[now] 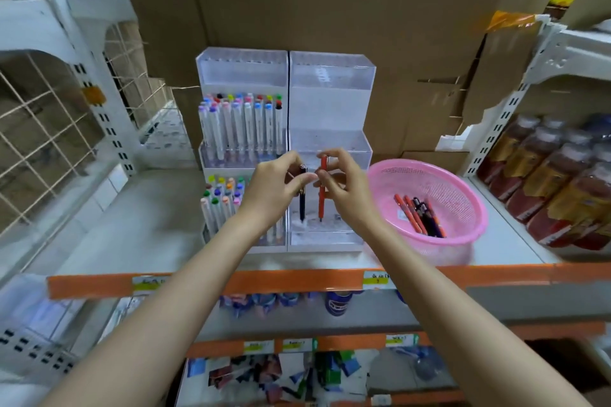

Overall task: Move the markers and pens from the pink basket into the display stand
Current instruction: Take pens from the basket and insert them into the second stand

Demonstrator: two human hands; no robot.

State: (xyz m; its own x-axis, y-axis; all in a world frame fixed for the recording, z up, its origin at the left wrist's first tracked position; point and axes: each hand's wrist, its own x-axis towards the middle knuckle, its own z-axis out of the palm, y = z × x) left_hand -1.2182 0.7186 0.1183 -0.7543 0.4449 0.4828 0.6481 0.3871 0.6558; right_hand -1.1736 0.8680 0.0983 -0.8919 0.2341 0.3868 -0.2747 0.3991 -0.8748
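The black pen [302, 205] and the orange pen [321, 201] stand upright side by side, tips down in the lowest tier of the right half of the display stand [330, 102]. Blur hides whether the tips sit in holes. Fingers cover the upper barrels: the left hand [274, 185] pinches the black pen near its top, and the right hand [340, 182] pinches the orange pen likewise. The two hands are nearly touching. Markers [241, 122] fill the stand's left half, the lower row partly behind the left forearm. The stand sits on a white shelf [158, 208] with an orange front edge, with cardboard boxes [330, 3] behind it. Just right of the hands, the pink basket [463, 195] holds more pens [420, 215], overlapping so their count is unclear. Bottles [555, 175] at far right are cut off.
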